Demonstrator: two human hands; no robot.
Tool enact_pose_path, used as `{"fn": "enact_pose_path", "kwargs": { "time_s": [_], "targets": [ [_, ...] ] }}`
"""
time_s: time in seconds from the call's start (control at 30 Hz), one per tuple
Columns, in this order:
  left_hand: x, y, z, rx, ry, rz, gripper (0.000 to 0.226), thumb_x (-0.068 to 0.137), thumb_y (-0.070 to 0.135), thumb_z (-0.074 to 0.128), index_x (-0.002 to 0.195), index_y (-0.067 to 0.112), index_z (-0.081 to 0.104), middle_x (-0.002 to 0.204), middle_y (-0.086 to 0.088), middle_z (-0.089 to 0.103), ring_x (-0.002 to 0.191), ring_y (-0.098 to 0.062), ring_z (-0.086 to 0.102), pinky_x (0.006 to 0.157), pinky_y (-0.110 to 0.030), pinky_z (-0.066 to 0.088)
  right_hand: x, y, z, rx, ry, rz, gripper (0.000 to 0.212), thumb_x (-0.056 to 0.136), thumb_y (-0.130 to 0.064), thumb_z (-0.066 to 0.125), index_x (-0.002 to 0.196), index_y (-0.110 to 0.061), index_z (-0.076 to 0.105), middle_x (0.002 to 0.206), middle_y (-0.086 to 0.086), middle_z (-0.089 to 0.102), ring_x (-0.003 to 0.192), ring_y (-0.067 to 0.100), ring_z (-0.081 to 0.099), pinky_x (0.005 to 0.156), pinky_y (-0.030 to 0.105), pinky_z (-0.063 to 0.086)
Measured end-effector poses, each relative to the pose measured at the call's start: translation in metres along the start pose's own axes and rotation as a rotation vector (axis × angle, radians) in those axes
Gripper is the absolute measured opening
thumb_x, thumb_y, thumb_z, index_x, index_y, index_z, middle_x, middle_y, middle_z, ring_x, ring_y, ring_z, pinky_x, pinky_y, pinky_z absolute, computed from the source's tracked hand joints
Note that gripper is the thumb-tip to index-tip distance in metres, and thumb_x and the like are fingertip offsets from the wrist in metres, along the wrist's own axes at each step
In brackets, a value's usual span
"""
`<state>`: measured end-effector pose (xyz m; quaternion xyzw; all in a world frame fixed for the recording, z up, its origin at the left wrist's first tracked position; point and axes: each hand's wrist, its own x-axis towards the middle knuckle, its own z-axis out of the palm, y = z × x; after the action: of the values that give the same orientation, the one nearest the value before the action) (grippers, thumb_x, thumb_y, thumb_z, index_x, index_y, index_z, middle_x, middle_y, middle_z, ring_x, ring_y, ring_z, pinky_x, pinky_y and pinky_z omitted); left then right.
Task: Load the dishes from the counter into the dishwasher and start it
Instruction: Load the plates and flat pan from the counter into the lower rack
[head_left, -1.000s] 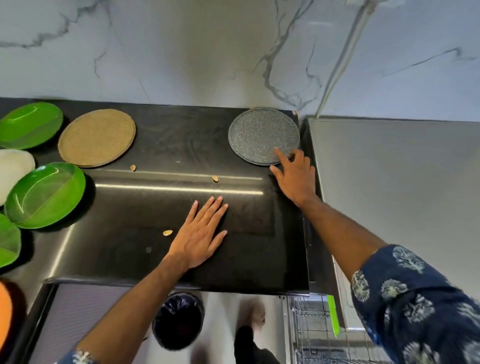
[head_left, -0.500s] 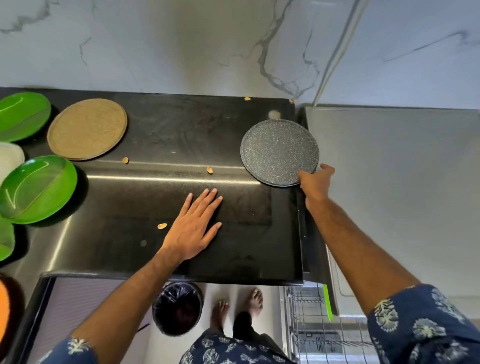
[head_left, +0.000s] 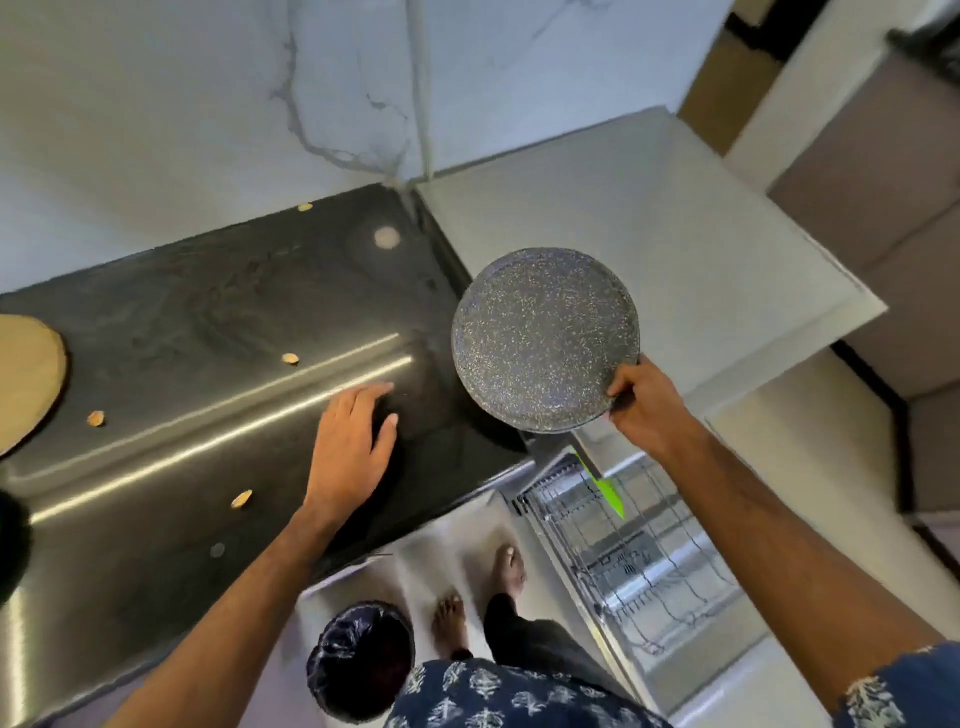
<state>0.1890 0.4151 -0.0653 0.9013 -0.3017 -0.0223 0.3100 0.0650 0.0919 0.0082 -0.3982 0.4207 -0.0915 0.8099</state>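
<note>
Above the counter (head_left: 208, 364) corner, right hand (head_left: 649, 402) pinches the speckled plate (head_left: 543, 338) by its near rim, clear of the counter. Left hand (head_left: 348, 447) rests flat, fingers spread, on the counter. Dishwasher rack (head_left: 623, 551) sits below the counter's right end. Risk: one-edge grip slips; plate tips, drops.

Tan mat (head_left: 26, 379) cut by left edge

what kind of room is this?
Most likely a home kitchen: a glossy black stone counter, an open dishwasher's wire rack beside it, and a speckled grey round plate held in the right hand.
</note>
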Motion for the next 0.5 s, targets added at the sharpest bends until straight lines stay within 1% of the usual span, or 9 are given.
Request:
{"fn": "enact_pose_path", "kwargs": {
  "time_s": [0.07,0.13,0.2,0.23,0.3,0.37,0.4,0.47,0.5],
  "targets": [
    [0.018,0.048,0.014,-0.401,-0.126,0.053,0.041,0.100,0.031,0.052,0.140,0.021,0.047,0.138,0.005,0.050,0.121,-0.017,0.057,0.101,-0.042,0.048,-0.029,-0.002,-0.044,0.033,0.049,-0.029,0.047,0.065,0.022,0.023,0.086,-0.009,0.051,0.075,0.002,0.053,0.062,0.013,0.047,0.047,0.021,0.040],
    [0.034,0.104,0.026,-0.740,-0.318,0.081,0.049,0.100,0.030,0.055,0.146,0.023,0.041,0.143,0.006,0.049,0.116,-0.018,0.061,0.094,-0.039,0.052,-0.054,-0.002,-0.086,0.062,0.093,-0.066,0.047,0.058,0.020,0.028,0.088,-0.008,0.052,0.077,0.002,0.054,0.061,0.012,0.049,0.044,0.021,0.042],
    [0.046,0.165,0.043,-0.902,-0.486,0.115,0.045,0.100,0.021,0.055,0.144,0.017,0.044,0.136,0.004,0.057,0.114,-0.018,0.062,0.094,-0.034,0.053,-0.075,-0.002,-0.134,0.077,0.173,-0.089,0.045,0.057,0.019,0.033,0.089,-0.008,0.051,0.079,0.005,0.054,0.064,0.014,0.051,0.044,0.023,0.045],
    [0.049,0.192,0.053,-0.911,-0.549,0.139,0.039,0.100,0.018,0.055,0.138,0.015,0.048,0.127,0.007,0.062,0.112,-0.015,0.062,0.094,-0.031,0.051,-0.084,-0.002,-0.157,0.083,0.203,-0.102,0.043,0.060,0.020,0.032,0.089,-0.007,0.051,0.079,0.006,0.054,0.065,0.015,0.051,0.045,0.024,0.046],
    [0.050,0.238,0.076,-0.791,-0.619,0.204,0.025,0.099,0.022,0.056,0.124,0.019,0.054,0.104,0.016,0.067,0.099,-0.007,0.063,0.086,-0.026,0.050,-0.103,-0.001,-0.201,0.098,0.217,-0.136,0.041,0.066,0.022,0.033,0.092,-0.004,0.052,0.078,0.009,0.057,0.065,0.018,0.054,0.048,0.027,0.050],
    [0.039,0.276,0.106,-0.673,-0.703,0.235,0.016,0.101,0.025,0.055,0.117,0.024,0.054,0.094,0.018,0.067,0.090,-0.004,0.064,0.079,-0.024,0.052,-0.122,0.001,-0.250,0.110,0.190,-0.152,0.036,0.072,0.022,0.041,0.096,-0.001,0.056,0.080,0.010,0.066,0.069,0.022,0.064,0.056,0.029,0.057],
    [0.031,0.292,0.122,-0.645,-0.743,0.240,0.013,0.102,0.023,0.055,0.115,0.022,0.054,0.090,0.015,0.066,0.085,-0.001,0.063,0.075,-0.021,0.051,-0.132,0.004,-0.274,0.122,0.190,-0.150,0.034,0.074,0.021,0.047,0.100,0.001,0.058,0.086,0.011,0.070,0.075,0.023,0.068,0.062,0.031,0.060],
    [0.015,0.307,0.152,-0.551,-0.794,0.250,0.007,0.102,0.019,0.054,0.110,0.018,0.053,0.081,0.014,0.060,0.072,0.007,0.058,0.064,-0.011,0.045,-0.146,0.015,-0.314,0.104,0.190,-0.120,0.034,0.076,0.014,0.058,0.109,0.005,0.061,0.102,0.015,0.071,0.090,0.026,0.071,0.072,0.033,0.061],
    [0.006,0.314,0.175,-0.481,-0.858,0.243,0.009,0.102,0.020,0.054,0.112,0.018,0.053,0.083,0.014,0.060,0.072,0.006,0.059,0.063,-0.010,0.044,-0.152,0.021,-0.337,0.078,0.191,-0.094,0.037,0.075,0.009,0.064,0.112,0.006,0.062,0.108,0.017,0.070,0.096,0.028,0.070,0.075,0.033,0.061]
  ]
}}
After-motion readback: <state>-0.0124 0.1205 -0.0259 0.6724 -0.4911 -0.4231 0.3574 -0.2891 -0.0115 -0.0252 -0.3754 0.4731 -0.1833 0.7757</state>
